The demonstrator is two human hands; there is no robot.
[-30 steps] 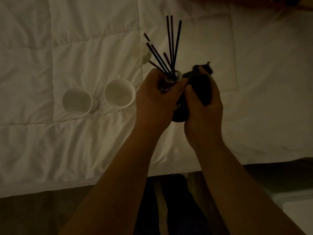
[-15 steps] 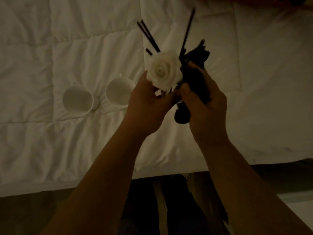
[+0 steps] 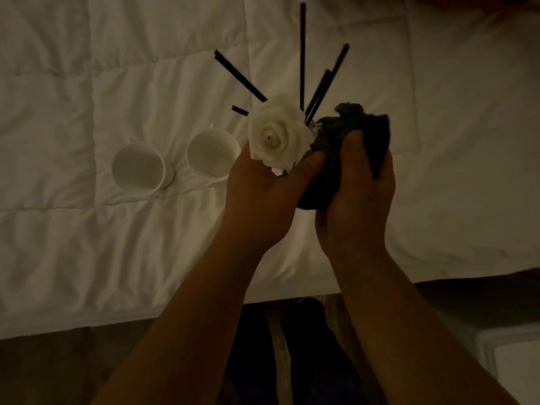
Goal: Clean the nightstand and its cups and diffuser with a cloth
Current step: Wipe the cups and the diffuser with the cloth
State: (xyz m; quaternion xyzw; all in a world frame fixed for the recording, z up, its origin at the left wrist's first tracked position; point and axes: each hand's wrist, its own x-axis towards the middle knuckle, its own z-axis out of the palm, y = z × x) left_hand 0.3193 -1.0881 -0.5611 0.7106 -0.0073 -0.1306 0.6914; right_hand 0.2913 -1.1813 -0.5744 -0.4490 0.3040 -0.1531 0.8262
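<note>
**Diffuser Turned Mid-Wipe Over the Bed**

Seen from above, in dim light. Spread across most of the view, a white quilt [image 3: 87, 244]; along the 6 o'clock edge, dark floor. Rising from 6 o'clock toward centre, two bare forearms.

Left hand [image 3: 260, 200] curled shut round the diffuser [image 3: 314, 130], held in the air just right of centre. Right hand [image 3: 359, 197] closed on a bunched dark cloth [image 3: 350, 127], pressed against the diffuser's right side.

Changed over the last second: diffuser rolled in the left hand, so that a white rose [image 3: 276, 135] once hidden now faces up at the camera, and black reeds [image 3: 302, 54], earlier bunched, now splayed wide. Probably turned to bring a fresh side to the cloth; wiping likely still under way.

Long axis running roughly from 6 to 12 o'clock, tilted away from the wearer; reeds fanning from 10 to 1 o'clock. Bottle almost wholly hidden by hands and cloth.

At 9 o'clock from the hands, two white cups [image 3: 137, 168] on the quilt, mouths up, close together. Nightstand not clearly in view.
</note>
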